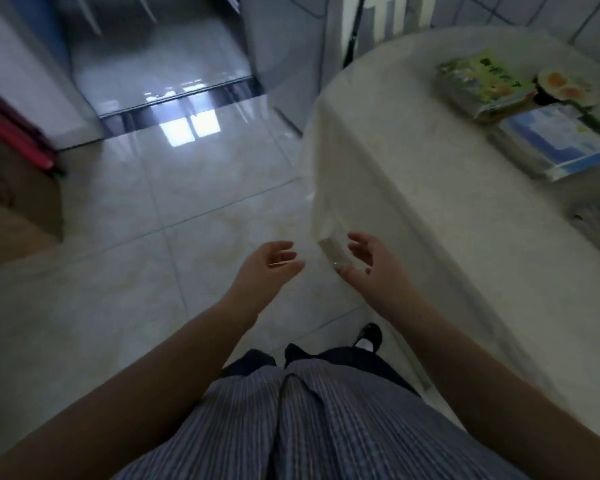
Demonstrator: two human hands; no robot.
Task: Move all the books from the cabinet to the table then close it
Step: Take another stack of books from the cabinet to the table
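Several books lie on the table (430, 188) at its far right: a green-covered book (484, 86), long axis running left to right, and a blue-and-white book (556, 138) just nearer. Left hand (269, 263) and right hand (368, 263) hang empty, fingers loosely spread, near the table's corner.

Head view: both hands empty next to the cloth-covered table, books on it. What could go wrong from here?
1. The translucent cream tablecloth hangs loose at the corner right by the right hand; a snag could drag the books.
2. The green picture book and the blue-and-white book stack overlap untidily, so they may slide.
3. The glossy tiled floor looks slippery; left hand holds nothing.
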